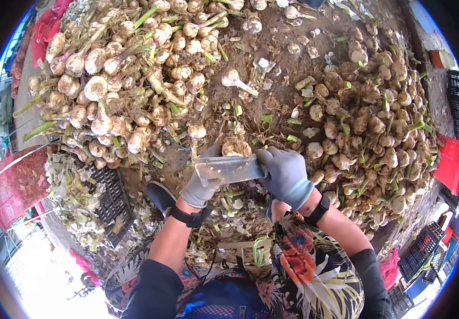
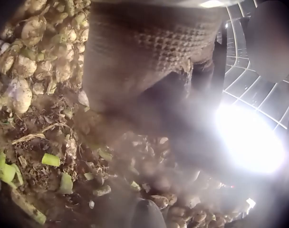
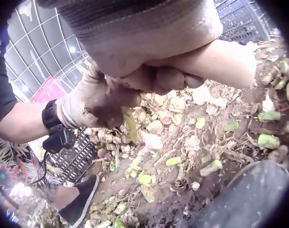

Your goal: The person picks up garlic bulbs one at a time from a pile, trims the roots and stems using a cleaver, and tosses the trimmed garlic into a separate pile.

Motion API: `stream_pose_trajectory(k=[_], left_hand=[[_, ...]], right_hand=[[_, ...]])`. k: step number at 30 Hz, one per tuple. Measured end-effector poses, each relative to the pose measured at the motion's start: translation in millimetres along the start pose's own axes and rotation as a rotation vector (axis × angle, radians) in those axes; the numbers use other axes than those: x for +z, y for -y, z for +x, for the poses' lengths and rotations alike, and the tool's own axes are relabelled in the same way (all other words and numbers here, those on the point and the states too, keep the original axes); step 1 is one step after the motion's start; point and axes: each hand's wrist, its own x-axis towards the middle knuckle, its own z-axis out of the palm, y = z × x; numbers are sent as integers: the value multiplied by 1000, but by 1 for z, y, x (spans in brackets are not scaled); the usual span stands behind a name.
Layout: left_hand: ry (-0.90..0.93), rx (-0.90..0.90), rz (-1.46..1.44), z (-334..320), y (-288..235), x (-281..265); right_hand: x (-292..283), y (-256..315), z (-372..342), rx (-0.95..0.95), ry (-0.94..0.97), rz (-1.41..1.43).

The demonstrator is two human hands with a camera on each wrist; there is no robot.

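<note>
In the head view, a wide flat greyish blade point(image 1: 228, 170) spans the gap between two grey-gloved hands. The right hand point(image 1: 289, 176) curls round its right end. Behind the blade's left part, the left hand point(image 1: 200, 186) is partly hidden; a garlic bulb point(image 1: 236, 147) shows just beyond the blade's far edge. The right wrist view shows the left hand point(image 3: 99, 102) with curled fingers and a yellow-green stem point(image 3: 130, 124) sticking out below them. The right glove point(image 3: 158, 47) fills the top there. In the left wrist view the left glove point(image 2: 149, 52) is blurred.
Garlic with stems is heaped at the left point(image 1: 96, 90), and another heap point(image 1: 378, 138) lies at the right. Cut stem pieces point(image 1: 266, 118) and husks litter the soil between. A black crate point(image 1: 113, 204) stands by the left shoe point(image 1: 160, 196). Red sacking point(image 1: 17, 178) hangs at far left.
</note>
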Motion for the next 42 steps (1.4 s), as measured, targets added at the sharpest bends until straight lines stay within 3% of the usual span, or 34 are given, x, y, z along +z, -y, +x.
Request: stream_pose_trajectory(k=[2,3,4,5,7,8,9,11,12,13,15,16,17,18,19,21,22,23,24,26,27,29,30,31,32,33,34,35,36,37,38,39,41,42], left_hand=[[-81,-235,64,-1,-9,11],[-106,-316,84,-2,-15,20],[3,-164,258,-2,-18,37],[114,-11,430,-1,-23,52],[178,15,617,6,-35,69],[50,88,447,7,-17,63],[-50,-31,284,8,-9,59],[18,-104,384,11,-2,49],[57,233,719,16,-3,46],[59,235,724,16,-9,45],[340,127,1432,15,-24,42],[390,275,1602,16,-17,38],[390,274,1605,15,-20,38],[436,364,1663,14,-25,38],[417,423,1656,18,-31,38],[375,540,1642,27,-46,43],[377,497,1569,34,-50,58],[441,421,1308,42,-59,100],[433,621,1179,51,-49,138],[322,982,1036,67,-39,204],[324,987,1024,74,-39,201],[316,583,833,106,-68,171],[93,570,972,124,-55,141],[-131,186,1239,137,-66,121],[-405,450,1414,161,-41,80],[-491,281,1424,181,-21,35],[-501,-132,1468,196,-17,6],[-490,-278,1508,208,3,-23],[-395,-160,1422,221,35,-66],[-401,-202,1426,215,19,-44],[-363,-72,1305,208,18,-29],[-329,44,1186,197,18,-17],[-47,407,1252,169,11,19],[27,298,1096,150,-4,47]], right_hand=[[3,0,1,29,-32,23],[2,-4,5,225,41,77],[0,-9,10,418,113,129],[0,-26,8,469,144,52],[19,-42,-7,514,55,34],[23,-44,-13,529,-56,198],[28,-49,-15,558,-80,280],[33,-56,-19,479,-67,493],[28,-48,-16,480,-67,501],[17,-38,-11,471,-1,540],[-2,-19,-1,457,61,579],[-8,-11,3,330,67,555],[-10,-7,5,204,75,528],[-11,-11,7,206,146,468],[-8,-22,11,416,315,267],[35,-71,-17,521,268,113],[66,-82,-30,632,79,959],[71,-79,-33,674,53,1136],[76,-75,-35,719,22,1311],[40,-55,-21,665,144,817],[29,-52,-17,611,127,826],[23,-62,-15,657,50,850],[18,-70,-16,697,-27,875],[13,-79,-20,744,-111,894],[11,-84,-20,792,-159,916],[12,-84,-16,835,-202,940],[14,-85,-12,810,-266,1015],[16,-86,-8,817,-284,1113],[6,-79,0,823,-289,1167],[-5,-74,8,828,-292,1225],[2,-82,11,708,-370,1139],[-8,-81,14,715,-372,1140],[-20,-78,27,748,-355,1324],[-16,-80,32,732,-353,1440]])
